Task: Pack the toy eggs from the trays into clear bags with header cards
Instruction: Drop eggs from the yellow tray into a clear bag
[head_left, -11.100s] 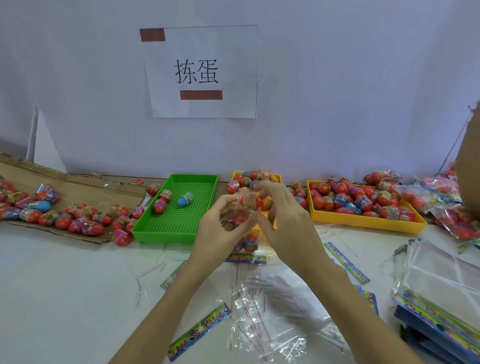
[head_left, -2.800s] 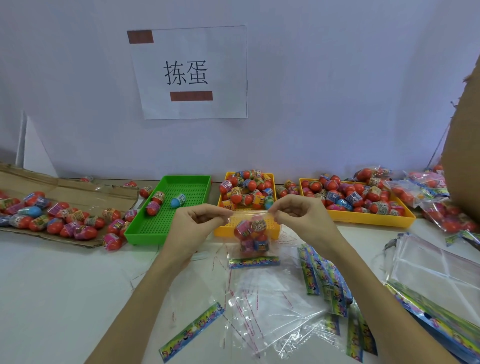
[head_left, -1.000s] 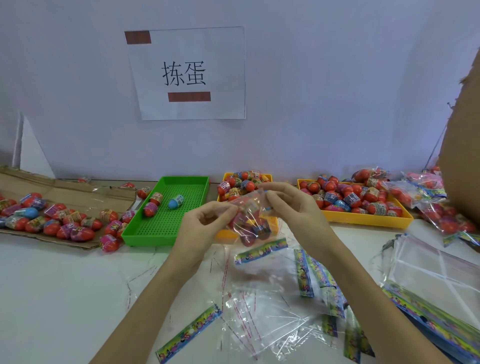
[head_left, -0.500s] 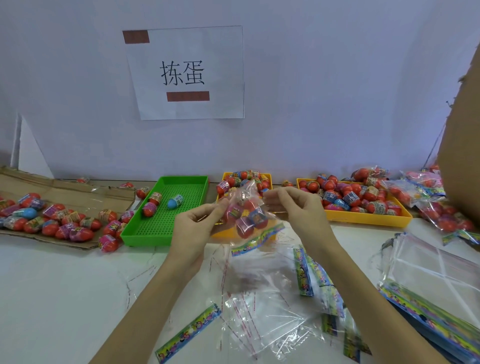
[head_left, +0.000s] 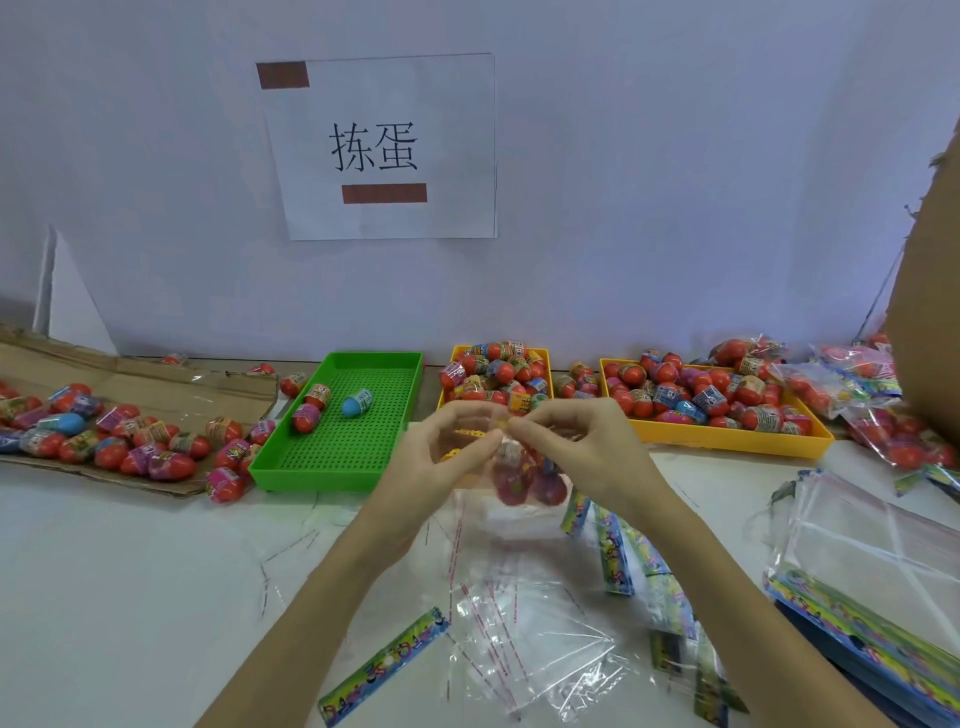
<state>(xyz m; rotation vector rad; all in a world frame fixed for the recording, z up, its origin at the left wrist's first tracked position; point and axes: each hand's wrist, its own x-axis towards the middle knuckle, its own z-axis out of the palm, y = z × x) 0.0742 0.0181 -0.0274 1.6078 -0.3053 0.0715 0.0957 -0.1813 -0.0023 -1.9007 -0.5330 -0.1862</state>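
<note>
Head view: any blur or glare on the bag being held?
Head view: filled bag motion-blurred between left hand and right hand; eggs inside smeared, trays behind sharper. Glare streaks on the empty clear bags. Wide-angle bending at edges.

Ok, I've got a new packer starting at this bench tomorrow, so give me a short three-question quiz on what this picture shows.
1. True or false: the green tray holds more toy eggs than the middle yellow tray.
2. What hangs between the left hand and the right hand?
A. a loose header card
B. a clear bag with eggs inside
C. one bare egg
3. Fill in: the stack of empty bags lies at the table's ____ edge.

Key: 1 false; 2 B; 3 right.
</note>
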